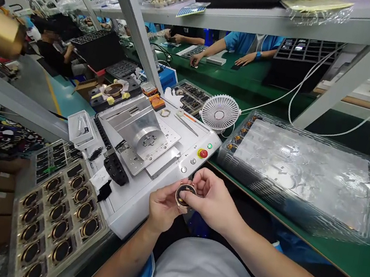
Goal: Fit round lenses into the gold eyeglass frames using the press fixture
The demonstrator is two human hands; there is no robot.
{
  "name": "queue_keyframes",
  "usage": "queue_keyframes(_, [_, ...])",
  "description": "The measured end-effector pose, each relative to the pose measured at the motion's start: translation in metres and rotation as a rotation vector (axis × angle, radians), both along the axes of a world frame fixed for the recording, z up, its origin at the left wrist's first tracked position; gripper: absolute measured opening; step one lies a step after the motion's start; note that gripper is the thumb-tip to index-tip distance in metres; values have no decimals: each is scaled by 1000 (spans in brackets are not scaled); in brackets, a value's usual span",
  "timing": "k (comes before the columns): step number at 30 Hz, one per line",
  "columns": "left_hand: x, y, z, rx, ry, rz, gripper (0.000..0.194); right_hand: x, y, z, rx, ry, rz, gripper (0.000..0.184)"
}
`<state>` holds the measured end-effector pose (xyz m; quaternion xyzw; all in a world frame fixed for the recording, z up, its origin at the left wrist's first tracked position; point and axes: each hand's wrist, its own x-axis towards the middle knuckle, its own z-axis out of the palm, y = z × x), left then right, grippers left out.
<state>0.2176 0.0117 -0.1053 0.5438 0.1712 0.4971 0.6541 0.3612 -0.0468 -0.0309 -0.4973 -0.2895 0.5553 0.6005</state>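
A round watch case [185,193] with a gold rim and dark inside is held between both hands in front of my body. My left hand [165,204] is closed around its left side and lower edge. From the right, my right hand [208,197] grips the same case, its thumb lying on the open face and its fingers curled at the far edge. Just beyond the hands is the white machine [145,198] with a metal round fixture [148,141] on its plate.
A clear tray [58,226] of gold-rimmed watch cases stands left. Stacked clear plastic trays [300,173] lie right on the green bench. A small white fan [220,112], tweezers [187,125] and a red stop button [203,153] are ahead. Across the bench, a co-worker's hands [199,57] handle parts.
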Motion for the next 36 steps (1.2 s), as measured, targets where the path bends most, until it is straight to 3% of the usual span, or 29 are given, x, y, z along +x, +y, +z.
queue_keyframes(6, [-6, -1, -3, 92, 46, -19, 50, 9, -2, -23, -132, 28, 211, 53])
queue_keyframes(10, [-17, -11, -14, 116, 154, -9, 52, 1, -9, -45, -139, 156, 232, 57])
queue_keyframes(13, [-23, -14, -23, 4, 142, 36, 49, -10, -4, -52, -140, 151, 219, 57])
queue_keyframes(16, [-27, -10, -22, -187, 16, 107, 43, -12, 20, -50, -136, 44, 289, 56])
queue_keyframes(18, [-30, -4, -15, -290, -60, 153, 38, -5, 46, -49, -153, -56, 244, 57])
queue_keyframes(22, [-40, 3, 0, -401, -28, 146, 42, 13, 99, -49, -167, -195, -59, 51])
queue_keyframes(25, [-45, 5, 5, -315, 67, 164, 68, 20, 115, -47, -123, -254, -116, 49])
queue_keyframes(29, [-43, 4, 7, -53, 169, 242, 94, 16, 87, -31, -11, -281, -88, 47])
queue_keyframes(33, [-35, 1, 13, 243, 314, 342, 97, 5, 41, -12, 112, -278, 82, 38])
queue_keyframes(36, [-29, -1, 19, 360, 361, 370, 94, -1, 21, -7, 140, -314, 131, 30])
